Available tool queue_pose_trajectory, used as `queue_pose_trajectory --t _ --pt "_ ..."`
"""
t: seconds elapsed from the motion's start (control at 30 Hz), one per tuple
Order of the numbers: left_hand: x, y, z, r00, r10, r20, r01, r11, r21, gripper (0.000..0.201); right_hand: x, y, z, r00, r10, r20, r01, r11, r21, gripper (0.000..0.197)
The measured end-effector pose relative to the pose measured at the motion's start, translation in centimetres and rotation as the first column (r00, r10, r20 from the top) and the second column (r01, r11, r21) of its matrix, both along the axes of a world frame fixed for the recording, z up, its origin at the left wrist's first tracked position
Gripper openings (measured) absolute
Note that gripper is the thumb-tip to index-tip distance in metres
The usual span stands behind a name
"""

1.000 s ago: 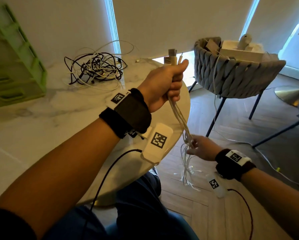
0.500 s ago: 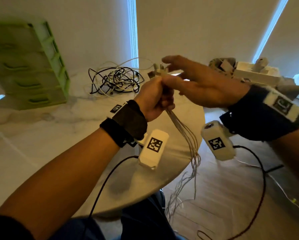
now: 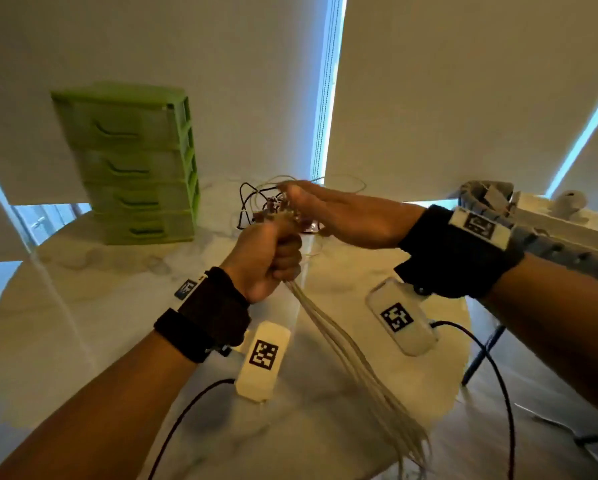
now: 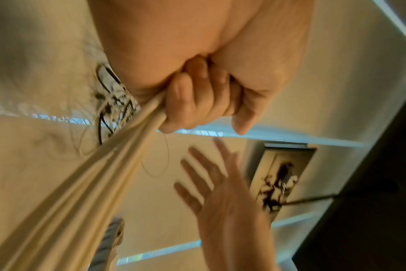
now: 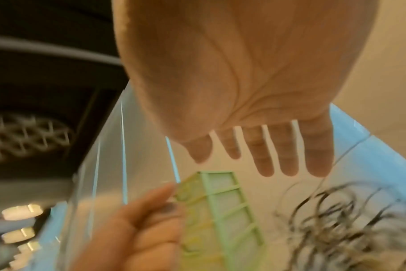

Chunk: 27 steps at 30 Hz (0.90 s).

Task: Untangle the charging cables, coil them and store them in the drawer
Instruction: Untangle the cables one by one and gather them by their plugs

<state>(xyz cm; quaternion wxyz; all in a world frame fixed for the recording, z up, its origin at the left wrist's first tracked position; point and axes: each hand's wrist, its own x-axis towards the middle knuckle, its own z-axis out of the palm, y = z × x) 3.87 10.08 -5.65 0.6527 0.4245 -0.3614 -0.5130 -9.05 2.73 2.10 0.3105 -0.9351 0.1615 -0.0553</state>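
Note:
My left hand (image 3: 266, 254) grips a bundle of white charging cables (image 3: 353, 362) in a fist above the round marble table (image 3: 83, 306); the strands hang down past the table's front edge. In the left wrist view the fingers (image 4: 197, 102) curl round the white cables (image 4: 81, 192). My right hand (image 3: 325, 209) hovers flat, fingers straight, just right of and above the plug ends that stick up from the fist, holding nothing. The right wrist view shows its spread fingers (image 5: 267, 155). A tangle of black and white cables (image 3: 256, 202) lies behind the hands.
A green plastic drawer unit (image 3: 135, 164) with several shut drawers stands at the table's back left. A grey woven chair (image 3: 533, 230) loaded with white boxes stands to the right. Black sensor leads trail from both wrists over the table's front.
My right hand let go of the cables' lower part by the floor and rose to the plug ends beside my left fist. The view swung left and up.

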Motion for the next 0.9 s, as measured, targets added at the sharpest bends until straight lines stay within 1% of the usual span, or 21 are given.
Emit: queue_pose_trajectory --t 0.03,0.07,0.13,0.17,0.2,0.27,0.4,0.43,0.47,0.5,0.53,0.57,0.63,0.67,0.7,0.73,0.77,0.8,0.83,0.87,0.9 --pt "1.4 0.0 0.0 0.998 0.014 -0.054 -0.014 1.000 -0.009 0.042 0.7 -1.6 -0.2 0.998 -0.069 -0.004 0.068 0.997 -0.039 0.053" --pt "2.9 -0.1 -0.1 0.994 0.033 -0.104 -0.035 0.999 -0.019 0.046 1.3 -3.3 -0.5 0.989 -0.149 -0.019 0.145 0.979 -0.140 0.052" --pt "5.6 0.0 -0.7 0.979 0.091 -0.182 -0.097 0.995 -0.024 0.052 2.7 -6.6 -1.6 0.956 -0.277 -0.093 0.219 0.891 -0.399 0.051" --pt "6.7 0.0 -1.2 0.971 0.119 -0.207 -0.126 0.992 -0.021 0.053 3.5 -7.9 -2.3 0.937 -0.322 -0.133 0.225 0.850 -0.477 0.053" --pt "7.7 -0.1 -1.7 0.964 0.138 -0.229 -0.146 0.989 -0.018 0.053 4.3 -8.9 -3.0 0.923 -0.351 -0.161 0.227 0.831 -0.508 0.056" --pt "8.9 -0.3 -2.3 0.953 0.147 -0.265 -0.157 0.987 -0.018 0.052 6.1 -10.5 -3.9 0.908 -0.382 -0.171 0.254 0.828 -0.500 0.068" --pt "9.9 -0.5 -2.9 0.953 0.121 -0.279 -0.128 0.992 -0.007 0.051 10.2 -12.8 -4.8 0.882 -0.459 -0.106 0.356 0.797 -0.487 0.095" --pt "10.0 -0.5 -3.0 0.955 0.126 -0.267 -0.130 0.992 0.004 0.050 11.1 -13.3 -4.9 0.873 -0.477 -0.101 0.373 0.788 -0.489 0.095" --pt "10.2 -0.5 -3.2 0.958 0.139 -0.251 -0.137 0.990 0.023 0.047 11.9 -13.7 -5.1 0.864 -0.488 -0.126 0.364 0.778 -0.512 0.089" --pt "10.3 -0.5 -3.4 0.960 0.151 -0.237 -0.145 0.988 0.046 0.043 12.5 -14.2 -5.3 0.856 -0.488 -0.168 0.332 0.770 -0.545 0.074" --pt "10.5 -0.5 -3.5 0.960 0.160 -0.231 -0.150 0.987 0.063 0.039 13.0 -14.2 -5.5 0.851 -0.482 -0.210 0.297 0.771 -0.563 0.054" --pt "10.8 -0.5 -3.6 0.959 0.166 -0.231 -0.153 0.986 0.073 0.034 13.4 -14.0 -5.7 0.858 -0.457 -0.234 0.269 0.788 -0.554 0.036" --pt "11.2 -0.5 -3.8 0.957 0.176 -0.232 -0.162 0.984 0.078 0.024 13.8 -13.5 -6.1 0.908 -0.369 -0.200 0.250 0.858 -0.450 0.017" --pt "11.4 -0.5 -3.8 0.953 0.186 -0.238 -0.172 0.982 0.079 0.019 13.7 -13.1 -6.0 0.936 -0.326 -0.135 0.254 0.887 -0.385 0.011" --pt "11.6 -0.5 -3.9 0.948 0.199 -0.249 -0.185 0.979 0.082 0.015 13.6 -12.7 -5.9 0.956 -0.293 -0.028 0.267 0.904 -0.334 0.007" --pt "11.7 -0.6 -4.0 0.942 0.210 -0.263 -0.194 0.977 0.085 0.012 13.2 -12.1 -5.8 0.962 -0.258 0.093 0.274 0.914 -0.298 0.003" --pt "12.0 -0.6 -4.2 0.936 0.219 -0.274 -0.202 0.975 0.090 0.013 12.8 -11.5 -5.7 0.962 -0.209 0.174 0.252 0.927 -0.278 0.002" --pt "12.1 -0.6 -4.4 0.933 0.228 -0.279 -0.208 0.973 0.099 0.017 12.4 -10.9 -5.7 0.971 -0.145 0.192 0.194 0.943 -0.271 0.006" --pt "12.3 -0.6 -4.7 0.929 0.242 -0.280 -0.219 0.969 0.114 0.021 11.9 -10.7 -5.8 0.987 -0.079 0.139 0.115 0.955 -0.273 0.010" --pt "12.5 -0.7 -4.8 0.923 0.263 -0.280 -0.234 0.963 0.133 0.024 11.3 -10.5 -5.9 0.999 -0.036 0.020 0.040 0.963 -0.267 0.016" --pt "12.6 -0.7 -5.0 0.917 0.286 -0.276 -0.252 0.955 0.153 0.025 10.6 -10.5 -5.9 0.992 -0.013 -0.129 -0.019 0.969 -0.245 0.025"
